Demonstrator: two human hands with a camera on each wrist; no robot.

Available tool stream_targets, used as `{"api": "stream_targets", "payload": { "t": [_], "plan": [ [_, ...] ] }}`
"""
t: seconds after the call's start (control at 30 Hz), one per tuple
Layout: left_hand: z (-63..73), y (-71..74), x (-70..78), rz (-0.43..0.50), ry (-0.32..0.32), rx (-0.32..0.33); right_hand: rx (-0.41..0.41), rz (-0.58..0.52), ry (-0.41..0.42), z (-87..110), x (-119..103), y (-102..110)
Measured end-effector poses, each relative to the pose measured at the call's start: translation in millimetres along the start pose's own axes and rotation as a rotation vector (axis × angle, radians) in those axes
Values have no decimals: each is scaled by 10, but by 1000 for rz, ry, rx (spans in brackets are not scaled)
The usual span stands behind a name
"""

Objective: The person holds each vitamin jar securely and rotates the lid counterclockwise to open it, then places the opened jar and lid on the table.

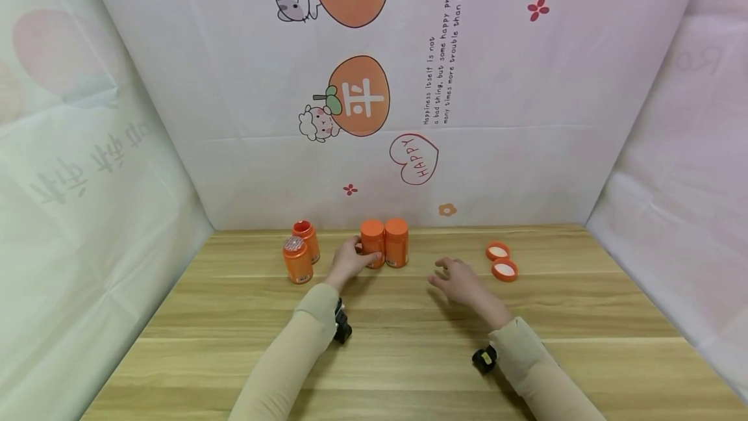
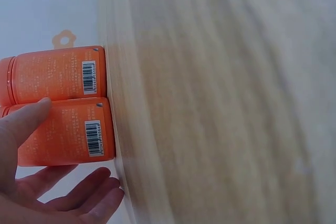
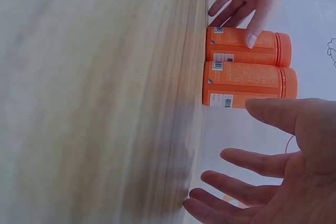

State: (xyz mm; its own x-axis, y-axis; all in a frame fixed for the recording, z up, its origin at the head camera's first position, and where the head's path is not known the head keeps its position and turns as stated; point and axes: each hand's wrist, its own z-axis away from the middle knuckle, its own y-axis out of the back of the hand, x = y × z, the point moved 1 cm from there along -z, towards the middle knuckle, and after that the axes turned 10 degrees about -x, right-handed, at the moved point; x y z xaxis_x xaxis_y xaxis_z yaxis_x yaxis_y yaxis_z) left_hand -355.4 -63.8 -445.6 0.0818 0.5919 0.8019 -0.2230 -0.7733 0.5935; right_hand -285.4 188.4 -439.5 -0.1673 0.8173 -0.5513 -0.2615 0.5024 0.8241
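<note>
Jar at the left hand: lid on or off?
On: in the head view, an orange lid caps that jar.

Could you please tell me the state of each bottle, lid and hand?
Left capped bottle: upright, closed.
Right capped bottle: upright, closed.
Rear uncapped bottle: upright, lidless, red at the mouth.
Front uncapped bottle: upright, lidless, pale and speckled at the mouth.
Rear loose lid: white inside facing up.
Front loose lid: white inside facing up.
Left hand: around left capped bottle.
Right hand: fingers spread, holding nothing.
</note>
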Motion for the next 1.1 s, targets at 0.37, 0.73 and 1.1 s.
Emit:
{"api": "stream_targets", "payload": {
  "t": [0.37,0.73,1.1],
  "plan": [
    [18,12,4,24,30,30,14,-3,-2,0,0,5],
    [89,31,21,28,-7,83,10,-15,-3,11,13,6],
    [212,38,31,14,-64,82,19,-20,2,32,16,8]
  ]
}}
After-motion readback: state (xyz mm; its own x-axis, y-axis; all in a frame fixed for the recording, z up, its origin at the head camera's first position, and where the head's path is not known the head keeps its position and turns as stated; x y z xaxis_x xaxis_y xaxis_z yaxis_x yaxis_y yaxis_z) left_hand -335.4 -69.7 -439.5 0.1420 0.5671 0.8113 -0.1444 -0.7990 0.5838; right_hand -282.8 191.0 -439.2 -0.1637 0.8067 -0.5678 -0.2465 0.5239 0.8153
